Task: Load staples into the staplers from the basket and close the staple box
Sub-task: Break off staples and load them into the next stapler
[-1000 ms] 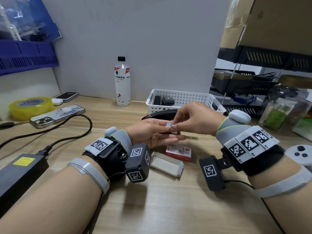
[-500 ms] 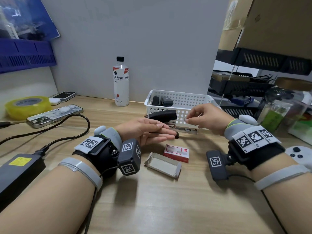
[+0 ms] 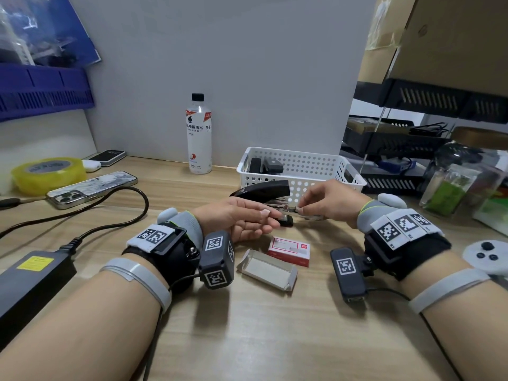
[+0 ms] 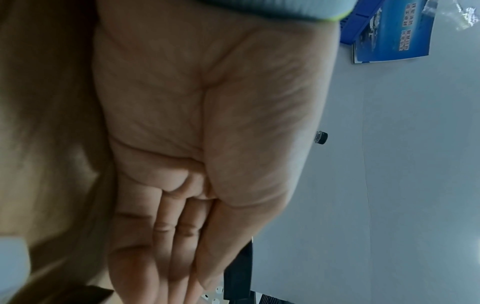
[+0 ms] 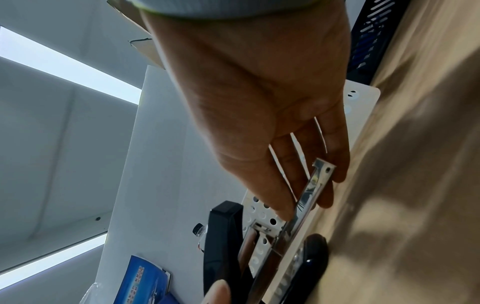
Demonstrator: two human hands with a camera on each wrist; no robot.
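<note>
A black stapler [image 3: 261, 188] stands on the desk with its lid raised and its metal rail [image 3: 308, 214] sticking out to the right. The rail [image 5: 311, 189] also shows in the right wrist view. My right hand [image 3: 330, 204] pinches a small staple strip [image 3: 298, 209] between thumb and forefinger right at the rail. My left hand [image 3: 242, 218] lies with straight fingers against the stapler's near side, and its palm [image 4: 194, 123] shows nothing in it. The red staple box [image 3: 290, 250] and its grey inner tray [image 3: 268, 270] lie apart in front of the hands.
A white basket [image 3: 316, 163] behind the stapler holds more black staplers [image 3: 265, 165]. A bottle [image 3: 199, 133] stands at the wall. A phone [image 3: 92, 188], a yellow tape roll [image 3: 48, 174] and a power brick [image 3: 30, 281] with its cable lie left. Black trays [image 3: 398, 149] and a jar [image 3: 456, 182] crowd the right.
My right hand lifted a staple strip off my left palm and carried it right to the stapler's rail. My left hand turned and settled against the stapler.
</note>
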